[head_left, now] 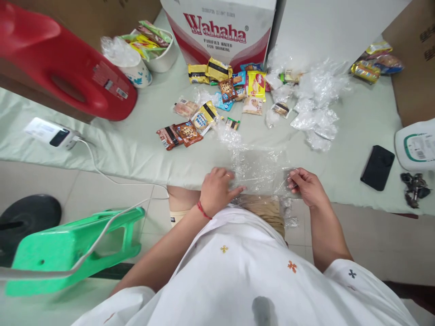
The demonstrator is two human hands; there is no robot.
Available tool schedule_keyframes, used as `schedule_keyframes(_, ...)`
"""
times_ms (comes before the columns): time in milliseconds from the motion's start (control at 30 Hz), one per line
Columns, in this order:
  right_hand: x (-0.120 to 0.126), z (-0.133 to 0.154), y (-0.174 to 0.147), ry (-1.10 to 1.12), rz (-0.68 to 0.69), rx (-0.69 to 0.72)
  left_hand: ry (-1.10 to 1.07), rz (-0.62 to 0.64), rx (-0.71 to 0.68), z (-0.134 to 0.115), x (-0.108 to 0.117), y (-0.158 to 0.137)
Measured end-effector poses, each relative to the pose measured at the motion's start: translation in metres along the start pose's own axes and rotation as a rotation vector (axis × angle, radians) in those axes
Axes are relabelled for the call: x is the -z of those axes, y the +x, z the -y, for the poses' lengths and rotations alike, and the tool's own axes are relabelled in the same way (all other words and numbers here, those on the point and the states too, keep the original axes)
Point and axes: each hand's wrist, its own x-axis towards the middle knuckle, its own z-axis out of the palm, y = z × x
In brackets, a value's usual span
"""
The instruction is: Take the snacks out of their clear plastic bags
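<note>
Wrinkled pale cloth (136, 147) spans mid-frame; near centre, right hand (305, 186) pinches crinkly clear film (260, 165), left hand (217, 189) loosely spread, perhaps touching it.

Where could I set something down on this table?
Bare cloth shows between the red jug and brown snacks, and between the crumpled plastic and phone. It's crowded before the water box, and where clear film lies between the left hand and right hand.

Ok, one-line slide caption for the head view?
Right hand pinches crinkled clear plastic film, left hand at its opposite side, small colourful wrapped snacks beyond.
</note>
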Motion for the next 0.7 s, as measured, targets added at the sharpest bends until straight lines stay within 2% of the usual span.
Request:
schedule_keyframes(67, -0.002, 0.003, 0.001, -0.004, 0.004, 0.016, 0.023, 0.041, -0.064, -0.001, -0.006, 0.000)
schedule_keyframes(133, -0.001, 0.004, 0.003, -0.006, -0.003, 0.029, -0.083, 0.032, -0.050, 0.005, -0.007, 0.000)
schedule_keyframes(233, 0.005, 0.003, 0.005, 0.000, -0.032, 0.020, -0.299, -0.031, 0.089, 0.020, 0.000, 0.001)
schedule_keyframes(333, 0.008, -0.001, 0.006, 0.008, -0.059, 0.001, -0.340, -0.120, 0.228, 0.025, 0.008, 0.001)
schedule_keyframes(367, 0.008, -0.002, 0.006, 0.009, -0.061, -0.001, -0.304, -0.139, 0.217, 0.023, 0.009, 0.000)
schedule_keyframes(433, 0.007, -0.002, 0.006, 0.005, -0.054, -0.002, -0.170, -0.133, 0.105, 0.014, 0.006, -0.002)
schedule_keyframes(533, 0.004, -0.001, 0.006, -0.009, -0.039, 0.009, 0.050, -0.036, -0.075, 0.000, -0.006, -0.003)
schedule_keyframes(600, 0.004, -0.001, 0.006, -0.017, -0.036, 0.014, 0.103, 0.013, -0.101, -0.004, -0.015, -0.003)
schedule_keyframes(700, 0.006, 0.000, 0.005, -0.033, -0.032, 0.005, -0.031, -0.002, -0.035, 0.001, -0.021, 0.000)
